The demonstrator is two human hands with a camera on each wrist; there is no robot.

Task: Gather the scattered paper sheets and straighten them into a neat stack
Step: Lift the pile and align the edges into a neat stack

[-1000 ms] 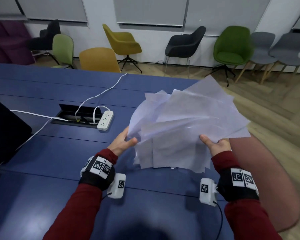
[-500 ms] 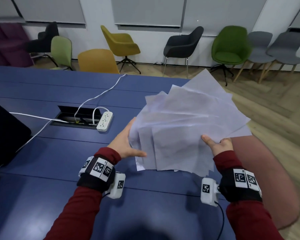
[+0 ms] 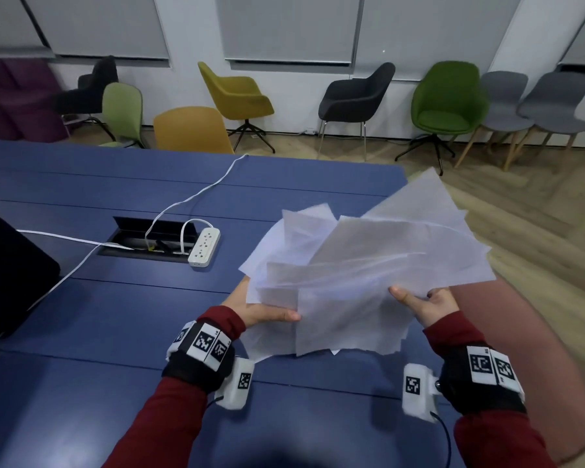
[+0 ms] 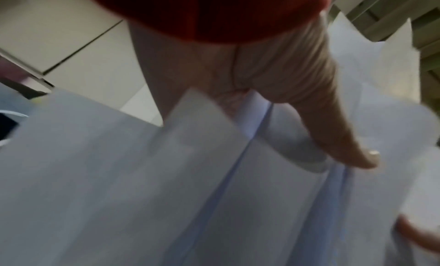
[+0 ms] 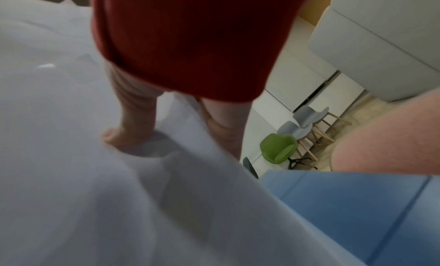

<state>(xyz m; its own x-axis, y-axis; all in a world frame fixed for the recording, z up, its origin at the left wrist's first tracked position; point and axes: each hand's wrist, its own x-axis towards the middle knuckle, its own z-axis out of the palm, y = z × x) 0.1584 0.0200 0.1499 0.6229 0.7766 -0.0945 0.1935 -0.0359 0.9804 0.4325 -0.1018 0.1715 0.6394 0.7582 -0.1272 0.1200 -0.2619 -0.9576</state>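
Here, splayed paper sheets (image 3: 362, 275) pinched by left hand (image 3: 250, 307) and right hand (image 3: 426, 304) — fingers behind hidden, wrist views blurred.

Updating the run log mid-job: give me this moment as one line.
stage: gathering | paper sheets: fanned, uneven, held above blue table | left hand: grips left edge | right hand: grips right edge | stack: not yet squared
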